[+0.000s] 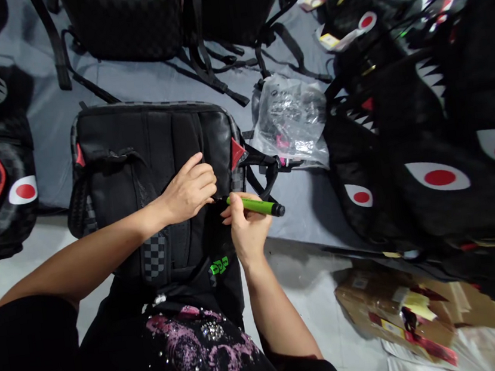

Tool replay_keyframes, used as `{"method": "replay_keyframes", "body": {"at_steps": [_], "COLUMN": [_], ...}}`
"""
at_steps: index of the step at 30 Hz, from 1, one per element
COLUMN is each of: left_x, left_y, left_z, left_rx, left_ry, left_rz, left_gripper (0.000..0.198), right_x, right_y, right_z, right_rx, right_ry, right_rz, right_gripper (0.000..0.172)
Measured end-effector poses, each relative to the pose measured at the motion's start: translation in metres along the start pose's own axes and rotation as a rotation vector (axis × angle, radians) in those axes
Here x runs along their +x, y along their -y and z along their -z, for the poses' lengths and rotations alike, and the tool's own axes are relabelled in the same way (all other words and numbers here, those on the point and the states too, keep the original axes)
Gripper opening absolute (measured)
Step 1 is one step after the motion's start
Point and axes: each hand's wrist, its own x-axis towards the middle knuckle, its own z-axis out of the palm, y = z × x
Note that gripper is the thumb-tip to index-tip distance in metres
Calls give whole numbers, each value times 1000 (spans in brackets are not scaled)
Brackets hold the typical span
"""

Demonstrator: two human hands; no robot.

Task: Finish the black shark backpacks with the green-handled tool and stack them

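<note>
A black backpack (184, 133) with checkered trim and red corner tabs lies back side up on the grey-covered table. My left hand (189, 189) is on its back panel, fingers curled and close together, seeming to pinch the fabric near the right edge. Between the thumb and fingers of my right hand (250, 227) is a green marker (256, 205), its black end pointing right. The marker's other end is at the backpack's edge, close to my left fingertips; its tip is hidden. One checkered shoulder strap (155, 258) hangs toward me.
A clear plastic bag (291, 120) with dark contents sits right of the backpack. Black backpacks with red-and-white eyes crowd the right (438, 177) and left (22, 190). More dark bags (128, 25) with loose straps stand behind. Cardboard (378, 296) and plastic lie on the floor.
</note>
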Motion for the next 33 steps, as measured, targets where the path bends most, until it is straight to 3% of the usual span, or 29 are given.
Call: {"method": "replay_keyframes", "body": {"at_steps": [8,15,22,25,29,31,33], "left_x": [6,33,35,37,39,39,35], "left_y": [0,10,-3,-19,-68,-92,-106], "left_z": [7,34,58,92,149,163,158], "left_rx": [16,119,252,310,399,378,296], "left_ry": [70,256,252,223,56,10,37], "left_rz": [24,-169,-123,-82,13,88,177], "left_gripper": [11,20,22,21,21,22,22], "right_x": [-1,-1,-7,-14,-23,-21,-15], "right_y": [-6,-12,4,30,76,91,92], "right_z": [3,-1,5,18,50,65,73], "right_rx": [-31,-25,133,207,217,230,196], "right_ry": [51,62,88,114,143,122,166], "right_rz": [25,85,120,214,569,723,784], "right_gripper": [35,41,43,39,28,27,27]}}
